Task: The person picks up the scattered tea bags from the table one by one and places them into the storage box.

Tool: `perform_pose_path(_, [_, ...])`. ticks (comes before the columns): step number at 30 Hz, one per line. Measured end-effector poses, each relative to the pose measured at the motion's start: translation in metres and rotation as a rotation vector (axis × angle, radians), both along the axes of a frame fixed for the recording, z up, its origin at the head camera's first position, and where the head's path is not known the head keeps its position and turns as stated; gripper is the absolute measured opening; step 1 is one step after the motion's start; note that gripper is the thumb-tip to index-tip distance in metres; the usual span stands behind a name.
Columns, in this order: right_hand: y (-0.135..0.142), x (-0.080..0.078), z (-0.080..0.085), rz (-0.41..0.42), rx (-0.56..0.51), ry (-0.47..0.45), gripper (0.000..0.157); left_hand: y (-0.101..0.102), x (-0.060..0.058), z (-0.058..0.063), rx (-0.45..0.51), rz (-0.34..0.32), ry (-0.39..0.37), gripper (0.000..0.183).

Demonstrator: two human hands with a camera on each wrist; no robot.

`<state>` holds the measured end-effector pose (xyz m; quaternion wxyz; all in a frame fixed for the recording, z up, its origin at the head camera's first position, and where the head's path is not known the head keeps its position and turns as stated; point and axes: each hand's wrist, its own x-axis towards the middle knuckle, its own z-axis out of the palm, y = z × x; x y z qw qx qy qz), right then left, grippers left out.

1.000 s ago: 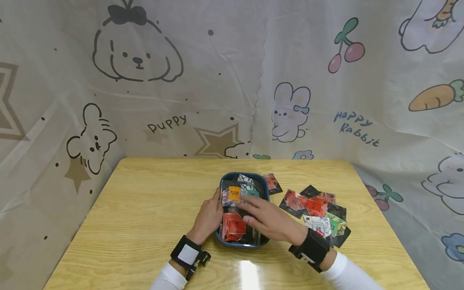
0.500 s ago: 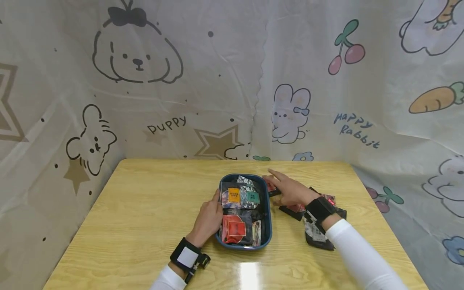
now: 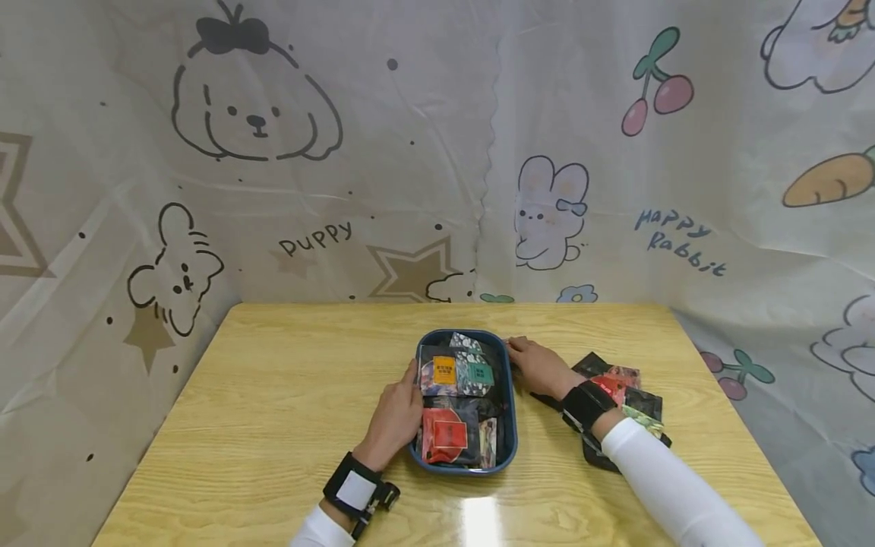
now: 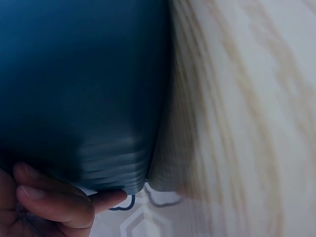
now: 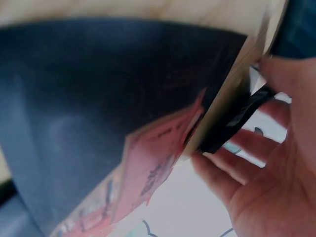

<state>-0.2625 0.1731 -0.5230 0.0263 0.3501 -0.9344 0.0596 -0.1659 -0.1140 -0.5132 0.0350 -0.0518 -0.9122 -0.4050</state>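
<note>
A blue box (image 3: pixel 514 425) stands on the table, holding several flat sachets, among them a red sachet (image 3: pixel 447 437) and an orange-labelled one (image 3: pixel 444 370). My left hand (image 3: pixel 393 418) rests against the box's left side; in the left wrist view one finger (image 4: pixel 109 199) lies straight along the wall and others are bent. Beside the right wall, my right hand (image 3: pixel 543 368) pinches a black sachet (image 5: pixel 237 121) between thumb and fingers. Near that hand, in the right wrist view, is another black sachet (image 5: pixel 113 84) with a red label.
Right of the box lies a loose pile of sachets, including a red one (image 3: pixel 608 386) and a green one (image 3: pixel 642 419), partly covered by my right arm. The wooden table (image 3: pixel 307 380) extends left of the box. A printed curtain (image 3: pixel 410 152) hangs behind.
My right hand has left the sachets inside the box, moved right past its wall, and taken hold of the sachet lying beside it. My left hand has stayed at the box's left side.
</note>
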Motion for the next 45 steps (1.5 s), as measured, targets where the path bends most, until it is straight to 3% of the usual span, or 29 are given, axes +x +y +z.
perform_pose_path(3, [0.006,0.002,0.001,-0.022,-0.027,0.060,0.040,0.001,0.000,0.001,0.000,-0.006,0.007,0.052])
perform_pose_path(11, [0.027,0.009,0.013,-0.119,-0.223,-0.017,0.037,0.002,0.001,0.000,-0.008,0.010,-0.010,0.053])
perform_pose_path(15, [0.022,0.023,0.029,-0.129,-0.329,0.079,0.040,0.002,0.001,0.001,-0.014,0.008,0.000,0.053])
perform_pose_path(17, [0.013,0.036,0.038,-0.068,-0.371,0.154,0.042,0.002,0.002,0.001,-0.015,0.004,0.001,0.053])
perform_pose_path(21, [-0.013,0.067,0.048,0.133,-0.372,0.261,0.050,0.001,0.001,0.002,-0.014,-0.004,0.005,0.053])
perform_pose_path(26, [-0.038,0.099,0.039,0.327,-0.269,0.322,0.056,0.001,0.000,0.002,-0.026,-0.001,0.025,0.053])
perform_pose_path(31, [-0.044,0.119,0.024,0.331,-0.133,0.181,0.048,0.002,0.001,0.003,-0.032,0.001,0.014,0.053])
perform_pose_path(34, [-0.043,0.126,0.019,0.292,-0.051,0.062,0.064,0.001,0.001,0.003,-0.038,0.000,0.017,0.053])
perform_pose_path(37, [-0.042,0.127,0.019,0.275,-0.004,0.021,0.076,0.001,0.000,0.003,-0.038,0.001,0.022,0.053])
perform_pose_path(41, [-0.042,0.126,0.021,0.294,-0.018,0.002,0.078,0.001,-0.001,0.001,-0.042,0.001,0.018,0.053])
perform_pose_path(45, [-0.035,0.120,0.030,0.280,-0.135,-0.033,0.070,0.002,-0.001,0.001,-0.039,0.000,0.008,0.053])
